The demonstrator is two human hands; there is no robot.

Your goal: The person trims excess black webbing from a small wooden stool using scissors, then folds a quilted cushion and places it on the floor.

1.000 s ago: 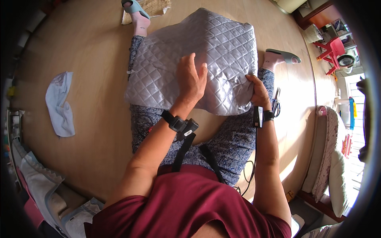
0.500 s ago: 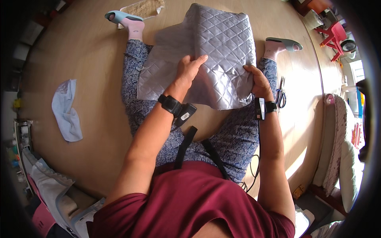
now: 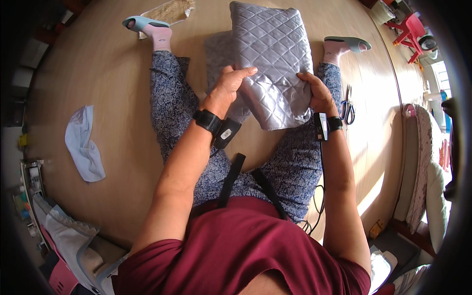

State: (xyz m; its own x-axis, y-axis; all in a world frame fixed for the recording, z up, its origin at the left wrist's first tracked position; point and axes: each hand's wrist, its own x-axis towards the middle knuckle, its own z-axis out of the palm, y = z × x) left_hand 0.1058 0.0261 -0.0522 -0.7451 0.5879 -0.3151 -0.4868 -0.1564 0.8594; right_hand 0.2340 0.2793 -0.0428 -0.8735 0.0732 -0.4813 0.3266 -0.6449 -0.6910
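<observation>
A silver-grey quilted cloth with diamond stitching is held up, folded, between my spread legs. My left hand grips its left side, thumb lying over the top layer and fingers out of sight behind it. On the opposite side my right hand pinches the right edge with its thumb on top. Part of the cloth's lower layer shows beyond my left hand, lying lower than the folded part. The near edge sags over my right thigh and the wooden floor.
Scissors with dark blue handles lie on the wooden floor, right of my right leg. A pale blue cloth lies to the left. Near my left foot is a fluffy tan piece. A red stool stands far right, cushions nearer.
The part of the quilted cloth that spread across my left leg has swung in behind the folded part, leaving the bundle narrower. Both hands keep their hold and have shifted only slightly.
</observation>
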